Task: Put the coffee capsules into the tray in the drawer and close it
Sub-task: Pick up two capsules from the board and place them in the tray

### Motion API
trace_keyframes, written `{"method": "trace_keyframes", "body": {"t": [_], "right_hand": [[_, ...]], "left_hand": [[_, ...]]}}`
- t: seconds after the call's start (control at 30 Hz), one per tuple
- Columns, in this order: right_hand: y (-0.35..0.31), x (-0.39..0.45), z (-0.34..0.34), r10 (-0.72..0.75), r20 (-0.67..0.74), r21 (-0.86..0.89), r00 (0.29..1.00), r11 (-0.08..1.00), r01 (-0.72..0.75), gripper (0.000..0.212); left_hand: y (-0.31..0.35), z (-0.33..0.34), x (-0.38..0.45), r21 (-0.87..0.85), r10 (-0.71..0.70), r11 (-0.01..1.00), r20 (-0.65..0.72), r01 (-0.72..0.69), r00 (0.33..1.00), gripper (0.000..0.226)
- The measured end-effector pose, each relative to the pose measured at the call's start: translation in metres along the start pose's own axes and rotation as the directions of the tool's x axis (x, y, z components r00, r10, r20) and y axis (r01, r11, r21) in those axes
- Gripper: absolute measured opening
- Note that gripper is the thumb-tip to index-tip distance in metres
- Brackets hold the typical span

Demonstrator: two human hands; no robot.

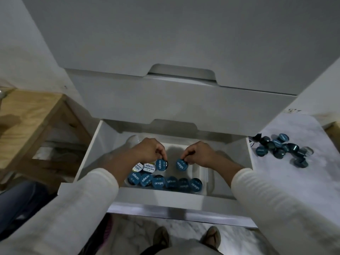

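Half tray (201,173) free, right side.

Dim room — wooden stool (27,115), marble floor (185,234)

We're in long cream-white sleeves, left sleeve (88,196) and right sleeve (272,196), soft fabric with faint ribbed folds near the cuffs, which end just at the wrists. Both hands, left hand (149,150) and right hand (199,153), are bare. Down near the floor we're wearing dark open sandals (211,236).
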State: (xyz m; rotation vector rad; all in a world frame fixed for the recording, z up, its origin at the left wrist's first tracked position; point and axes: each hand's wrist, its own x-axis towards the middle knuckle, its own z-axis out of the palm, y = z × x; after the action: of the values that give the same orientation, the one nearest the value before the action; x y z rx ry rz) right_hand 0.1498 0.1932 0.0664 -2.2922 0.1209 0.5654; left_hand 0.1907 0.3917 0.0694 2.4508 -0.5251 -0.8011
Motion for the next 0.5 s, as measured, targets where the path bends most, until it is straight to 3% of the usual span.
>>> {"method": "trace_keyframes", "body": {"t": [0.13,0.5], "right_hand": [[-0.001,0.004,0.008,0.024,0.016,-0.045,1.000,0.999,-0.024,0.015],[-0.004,0.011,0.021,0.025,0.121,0.062,0.992,0.998,-0.033,0.015]], "left_hand": [[-0.008,0.000,0.003,0.018,0.013,1.000,0.026,-0.013,1.000,0.020],[-0.018,0.004,0.004,-0.025,0.026,0.999,0.067,-0.025,0.997,0.017]]}}
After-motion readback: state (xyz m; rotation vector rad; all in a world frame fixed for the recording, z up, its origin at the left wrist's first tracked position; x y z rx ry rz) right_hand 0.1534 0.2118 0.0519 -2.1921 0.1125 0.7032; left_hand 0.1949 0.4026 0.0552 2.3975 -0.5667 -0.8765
